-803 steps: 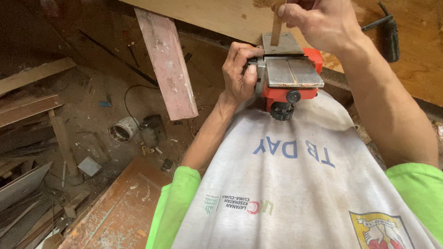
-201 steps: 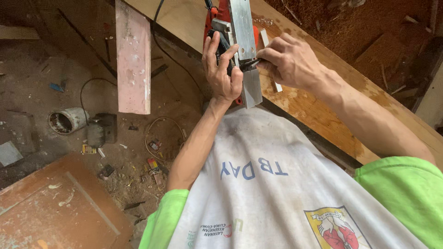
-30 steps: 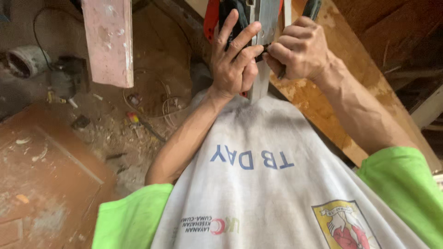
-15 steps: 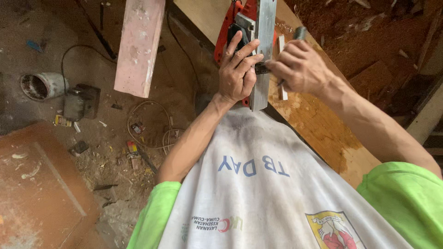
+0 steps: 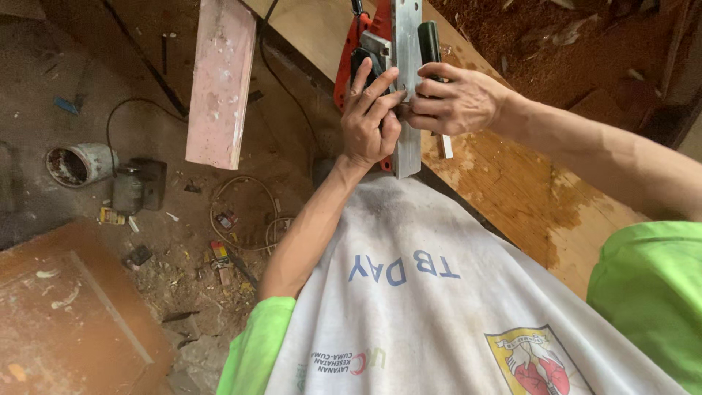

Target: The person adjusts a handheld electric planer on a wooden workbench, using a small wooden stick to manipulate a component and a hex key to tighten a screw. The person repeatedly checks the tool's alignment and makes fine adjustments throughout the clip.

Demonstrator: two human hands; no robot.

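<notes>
A red electric planer [image 5: 385, 51] with a grey metal sole lies upturned on a wooden workbench [image 5: 526, 197], its sole facing me. My left hand [image 5: 371, 117] presses flat against the planer's body, fingers spread over the sole's edge. My right hand [image 5: 455, 99] pinches at a spot on the sole beside the left fingers, gripping a small dark tool whose tip is hidden between the fingers. My white shirt and green sleeves fill the lower frame.
A pinkish plank [image 5: 219, 80] leans out over the dirt floor. On the floor lie a white pot [image 5: 77, 162], a small dark motor [image 5: 137, 186], a coiled cord [image 5: 245, 219] and scraps. A brown door panel [image 5: 66, 314] lies at lower left. Sawdust covers the far bench.
My view has shifted slightly; both hands stay on the planer in the same place, the right hand's fingers working at the sole.
</notes>
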